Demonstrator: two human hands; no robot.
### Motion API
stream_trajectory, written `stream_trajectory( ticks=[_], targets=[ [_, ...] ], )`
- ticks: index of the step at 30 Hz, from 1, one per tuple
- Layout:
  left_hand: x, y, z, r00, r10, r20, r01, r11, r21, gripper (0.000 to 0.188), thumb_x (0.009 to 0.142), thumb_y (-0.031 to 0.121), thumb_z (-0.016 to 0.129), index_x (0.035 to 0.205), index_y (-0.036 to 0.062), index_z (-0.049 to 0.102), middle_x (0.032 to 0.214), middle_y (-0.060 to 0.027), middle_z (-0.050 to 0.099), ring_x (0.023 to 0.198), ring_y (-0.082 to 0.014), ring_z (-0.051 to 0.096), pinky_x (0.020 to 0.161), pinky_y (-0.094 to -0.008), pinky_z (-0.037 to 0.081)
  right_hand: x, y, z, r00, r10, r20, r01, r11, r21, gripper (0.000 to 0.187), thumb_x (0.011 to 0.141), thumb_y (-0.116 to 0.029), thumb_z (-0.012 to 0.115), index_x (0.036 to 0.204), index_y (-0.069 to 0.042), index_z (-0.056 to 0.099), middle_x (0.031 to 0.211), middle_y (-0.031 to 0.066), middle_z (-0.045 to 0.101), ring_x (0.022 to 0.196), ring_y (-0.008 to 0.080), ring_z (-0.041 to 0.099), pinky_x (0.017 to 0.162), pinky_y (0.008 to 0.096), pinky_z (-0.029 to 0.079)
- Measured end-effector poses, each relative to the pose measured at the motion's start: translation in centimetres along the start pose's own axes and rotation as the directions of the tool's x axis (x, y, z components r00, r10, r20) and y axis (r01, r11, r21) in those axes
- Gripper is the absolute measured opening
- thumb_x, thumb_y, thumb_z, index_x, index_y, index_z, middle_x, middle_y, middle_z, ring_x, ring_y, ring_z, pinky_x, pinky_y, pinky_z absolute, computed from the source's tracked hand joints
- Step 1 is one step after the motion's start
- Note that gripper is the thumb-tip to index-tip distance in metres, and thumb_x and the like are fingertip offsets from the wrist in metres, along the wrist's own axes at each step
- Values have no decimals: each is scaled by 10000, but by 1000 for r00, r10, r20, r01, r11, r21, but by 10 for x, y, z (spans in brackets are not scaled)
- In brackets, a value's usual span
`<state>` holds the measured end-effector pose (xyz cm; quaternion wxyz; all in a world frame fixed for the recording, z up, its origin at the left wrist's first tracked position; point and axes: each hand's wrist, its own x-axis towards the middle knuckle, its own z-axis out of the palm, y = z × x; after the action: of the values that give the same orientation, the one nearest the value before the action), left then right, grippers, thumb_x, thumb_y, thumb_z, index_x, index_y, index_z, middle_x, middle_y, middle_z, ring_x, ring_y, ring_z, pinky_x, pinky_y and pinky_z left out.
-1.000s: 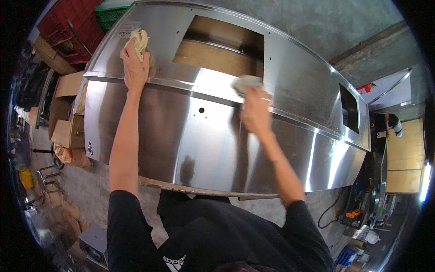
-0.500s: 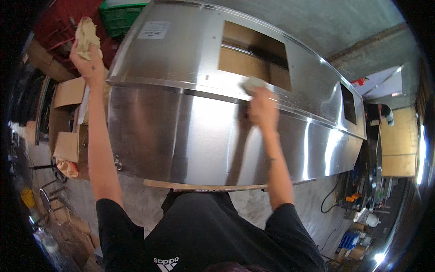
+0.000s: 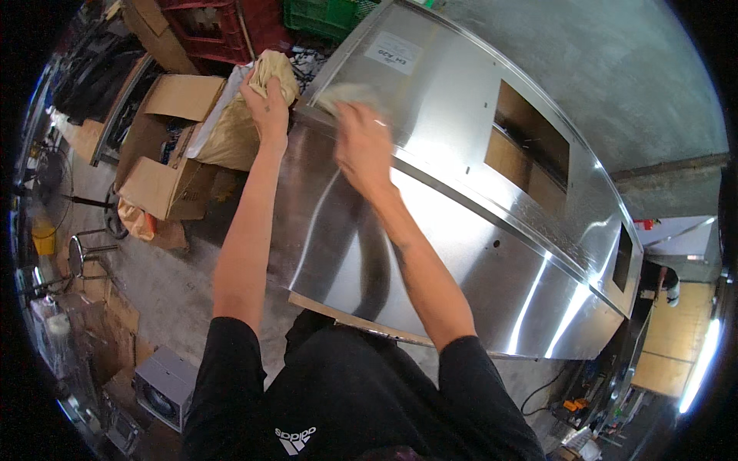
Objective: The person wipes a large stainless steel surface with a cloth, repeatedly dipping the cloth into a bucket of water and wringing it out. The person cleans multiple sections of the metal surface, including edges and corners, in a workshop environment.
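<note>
A long brushed stainless steel box [image 3: 446,219] with two rectangular cutouts in its upper panel lies before me. My right hand [image 3: 363,146] is closed on a pale wiping cloth [image 3: 344,97] at the box's left end, pressed near the ridge below the upper panel; cloth and fingers are smeared by motion. Just past that left end, my left hand [image 3: 265,107] grips a bunched beige cloth [image 3: 275,71]. It is held above a yellowish bag [image 3: 231,142]; I cannot tell whether they touch. A white paper label [image 3: 393,52] is stuck on the upper panel's left part.
An open cardboard box [image 3: 157,180] stands left of the steel box. Red crates [image 3: 204,31] and a green crate [image 3: 327,19] sit behind. A grey boxy unit [image 3: 164,384] rests on the floor at lower left. A wooden edge [image 3: 361,323] runs beneath the steel box.
My view has swung to the left. The right hand has moved with its cloth from beside the large cutout to the box's left end. My left hand, still holding its cloth, is now closer to it.
</note>
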<state>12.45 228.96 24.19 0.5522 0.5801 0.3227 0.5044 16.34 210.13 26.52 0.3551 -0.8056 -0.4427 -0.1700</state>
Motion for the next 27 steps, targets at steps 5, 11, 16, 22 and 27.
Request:
stream_trajectory(
  ticks=[5, 11, 16, 22, 27],
  targets=[
    [3, -20, -38, 984, 110, -141, -67, 958, 279, 591, 1000, 188, 596, 1493, -47, 369, 1396, -276, 500, 1289, -398, 502, 1126, -468, 371, 24, -20, 27, 998, -46, 49, 45, 999, 16, 318, 978, -96, 619, 1295, -76, 648, 1216, 172, 651, 1103, 401, 636, 930, 478, 535],
    [-26, -34, -62, 946, 318, -63, -250, 839, 483, 587, 996, 170, 600, 1496, -35, 371, 1324, -335, 484, 1216, -482, 491, 1080, -522, 378, -24, 16, -55, 991, 60, 119, -37, 980, -194, 277, 999, -74, 604, 1266, -32, 666, 1192, 171, 645, 1082, 391, 581, 989, 506, 448],
    [-48, -40, -47, 992, 124, -6, -105, 864, 492, 605, 999, 152, 592, 1512, -43, 338, 1253, -349, 470, 1133, -500, 514, 1011, -525, 431, 0, -3, -7, 999, -7, 54, 7, 1000, -1, 347, 1000, -62, 614, 1345, -24, 627, 1294, 224, 580, 1165, 444, 530, 1022, 537, 449],
    [-46, -41, -55, 977, 191, 99, -214, 822, 528, 590, 1003, 117, 564, 1523, -39, 332, 1276, -347, 452, 1129, -512, 518, 1006, -528, 434, 44, -19, 27, 940, -250, 234, 230, 967, 111, 466, 974, -81, 592, 1438, -37, 568, 1495, 222, 536, 1386, 436, 498, 1154, 512, 445],
    [-48, -28, -56, 980, 164, 108, -197, 808, 555, 585, 1000, 93, 557, 1527, -38, 340, 1277, -344, 452, 1136, -512, 510, 1006, -526, 434, 113, 58, 53, 910, -321, 262, 294, 946, 136, 384, 1035, -152, 546, 1398, -33, 583, 1480, 218, 561, 1390, 428, 514, 1156, 510, 450]
  ],
)
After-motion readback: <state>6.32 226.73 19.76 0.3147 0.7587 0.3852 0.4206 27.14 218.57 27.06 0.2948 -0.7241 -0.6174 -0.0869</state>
